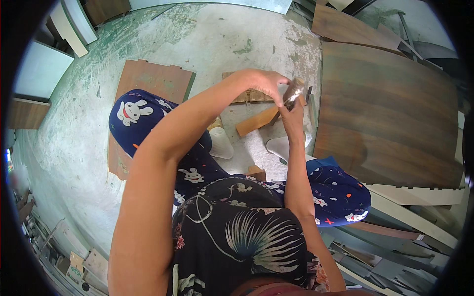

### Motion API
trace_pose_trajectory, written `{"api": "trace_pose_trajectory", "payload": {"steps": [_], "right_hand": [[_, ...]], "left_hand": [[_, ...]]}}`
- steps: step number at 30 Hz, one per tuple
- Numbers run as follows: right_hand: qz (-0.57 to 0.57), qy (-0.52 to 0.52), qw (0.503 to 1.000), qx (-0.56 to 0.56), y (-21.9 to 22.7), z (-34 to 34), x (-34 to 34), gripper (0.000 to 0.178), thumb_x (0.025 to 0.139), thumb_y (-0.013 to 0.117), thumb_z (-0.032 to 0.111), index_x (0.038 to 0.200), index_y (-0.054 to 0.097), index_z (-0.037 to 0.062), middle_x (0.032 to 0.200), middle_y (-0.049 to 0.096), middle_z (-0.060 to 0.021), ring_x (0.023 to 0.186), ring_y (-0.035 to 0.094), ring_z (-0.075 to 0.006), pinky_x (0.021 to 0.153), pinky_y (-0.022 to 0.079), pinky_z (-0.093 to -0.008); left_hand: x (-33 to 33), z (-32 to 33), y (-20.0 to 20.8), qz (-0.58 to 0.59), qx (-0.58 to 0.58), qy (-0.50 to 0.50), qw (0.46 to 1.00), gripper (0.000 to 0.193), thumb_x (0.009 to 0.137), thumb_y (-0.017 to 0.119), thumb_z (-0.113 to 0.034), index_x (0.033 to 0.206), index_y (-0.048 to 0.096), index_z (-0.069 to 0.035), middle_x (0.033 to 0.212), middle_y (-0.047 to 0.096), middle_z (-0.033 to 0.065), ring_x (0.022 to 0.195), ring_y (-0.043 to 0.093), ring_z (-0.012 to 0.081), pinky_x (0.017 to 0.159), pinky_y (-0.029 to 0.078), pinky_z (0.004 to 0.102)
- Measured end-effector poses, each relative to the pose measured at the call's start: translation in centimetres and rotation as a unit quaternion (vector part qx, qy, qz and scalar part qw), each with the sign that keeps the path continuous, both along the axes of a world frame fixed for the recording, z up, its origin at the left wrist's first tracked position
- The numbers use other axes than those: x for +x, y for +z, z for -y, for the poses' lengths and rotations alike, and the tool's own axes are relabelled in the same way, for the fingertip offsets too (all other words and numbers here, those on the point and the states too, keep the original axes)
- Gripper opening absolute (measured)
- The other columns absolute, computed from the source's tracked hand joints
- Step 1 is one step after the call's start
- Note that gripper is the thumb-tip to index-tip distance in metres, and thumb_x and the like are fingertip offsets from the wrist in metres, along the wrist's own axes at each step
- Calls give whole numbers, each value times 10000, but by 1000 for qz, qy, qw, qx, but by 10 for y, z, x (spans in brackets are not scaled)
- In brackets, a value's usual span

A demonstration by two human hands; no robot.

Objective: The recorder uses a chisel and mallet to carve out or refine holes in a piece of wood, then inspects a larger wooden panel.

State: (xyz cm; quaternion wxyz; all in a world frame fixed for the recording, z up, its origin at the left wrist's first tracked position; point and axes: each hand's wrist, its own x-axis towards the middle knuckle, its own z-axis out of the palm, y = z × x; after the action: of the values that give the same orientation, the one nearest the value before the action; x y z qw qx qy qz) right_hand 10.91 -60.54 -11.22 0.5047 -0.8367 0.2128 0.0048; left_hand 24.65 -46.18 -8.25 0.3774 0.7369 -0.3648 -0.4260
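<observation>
My right hand point(293, 118) is closed around the lower end of a short brownish roll-like thing point(296, 89) with a shiny, pale side; its exact kind is not clear. Just left of it, my left hand point(270, 88) curves in a C shape, thumb and forefinger apart with a gap between them. Its fingertips come close to the roll's left side, but contact cannot be made out. Beneath my hands lie an orange-brown wooden block point(257, 122) and, behind it, a rough-edged wooden piece point(247, 96), partly hidden by my left hand and wrist.
My feet in white socks point(220, 143) flank the blocks. A smaller wood block point(256, 172) lies close to my lap. A brown board point(155, 79) rests on the floor at left, partly under my knee. A large dark-brown panel point(390, 113) takes up the right side, with stacked strips point(414, 217) below.
</observation>
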Motion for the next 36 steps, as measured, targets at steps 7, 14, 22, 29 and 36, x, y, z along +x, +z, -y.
{"api": "trace_pose_trajectory", "payload": {"steps": [7,14,22,29,36], "right_hand": [[51,105,989,88,0,-22,10,432,810,607,42,1228,527,-33,1115,622,-106,1014,595,-181,872,465,-315],[-149,80,985,-28,-80,-4,-9,655,790,680,170,1369,424,4,1215,603,-195,1068,620,-310,940,464,-355],[-228,174,957,-44,-165,-13,-59,998,810,678,424,1540,74,110,1272,510,-296,1126,518,-402,946,437,-419],[-288,192,924,-165,-135,-28,-55,1005,810,652,527,1550,29,255,1255,497,-376,1154,527,-496,990,427,-486],[-296,173,927,-149,-116,-34,-45,811,828,658,425,1489,245,199,1281,504,-334,1191,514,-460,983,428,-512]], "left_hand": [[-36,-17,12,30,-78,175,981,467,700,776,-259,1078,643,-18,1004,697,171,926,667,305,828,509,372],[-27,-53,-6,107,-128,384,908,376,751,765,-248,1020,633,-21,908,700,84,798,662,179,726,513,309],[-28,-52,-63,127,-60,483,864,341,756,771,-207,1012,635,-27,855,702,75,737,665,153,707,522,303],[-31,-46,-69,154,-61,500,850,311,764,762,-190,988,639,-13,834,696,77,695,654,143,616,519,289],[-26,-35,-69,92,-82,514,849,300,768,762,-169,976,633,6,832,692,84,656,639,145,611,516,287]]}}
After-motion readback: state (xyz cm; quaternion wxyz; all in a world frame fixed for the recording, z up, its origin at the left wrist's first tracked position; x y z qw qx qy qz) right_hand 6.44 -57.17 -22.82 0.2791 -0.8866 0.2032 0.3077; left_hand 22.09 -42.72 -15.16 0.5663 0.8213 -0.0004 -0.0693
